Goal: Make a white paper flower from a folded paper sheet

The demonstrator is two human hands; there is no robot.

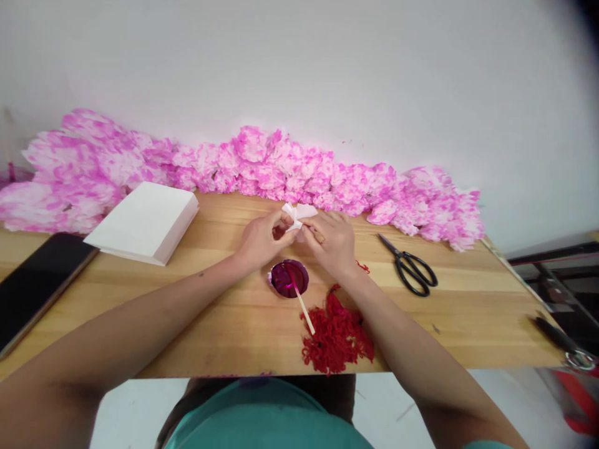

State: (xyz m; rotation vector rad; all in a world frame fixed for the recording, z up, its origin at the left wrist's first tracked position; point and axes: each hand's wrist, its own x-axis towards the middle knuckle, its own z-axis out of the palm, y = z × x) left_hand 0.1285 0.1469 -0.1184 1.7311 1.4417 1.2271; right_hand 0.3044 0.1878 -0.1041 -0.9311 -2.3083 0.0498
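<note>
Between my two hands, over the middle of the table, is a piece of white tissue paper (294,214), pinched and folded at its centre. My left hand (267,237) grips it from the left with thumb and fingers. From the right, my right hand (331,240) pinches the same paper; a short tan stick-like piece (319,236) shows at its fingers. Just below the hands sits a small dish of dark magenta liquid (289,279), with a thin pale stick (304,308) resting in it. A heap of red yarn scraps (337,337) lies by my right forearm.
Pink and white paper flowers (281,165) are piled along the wall. On the left are a thick stack of white paper (145,218) and a black phone (40,284). Black-handled scissors (409,265) lie on the right. A black-handled tool (556,337) is at the table's right edge.
</note>
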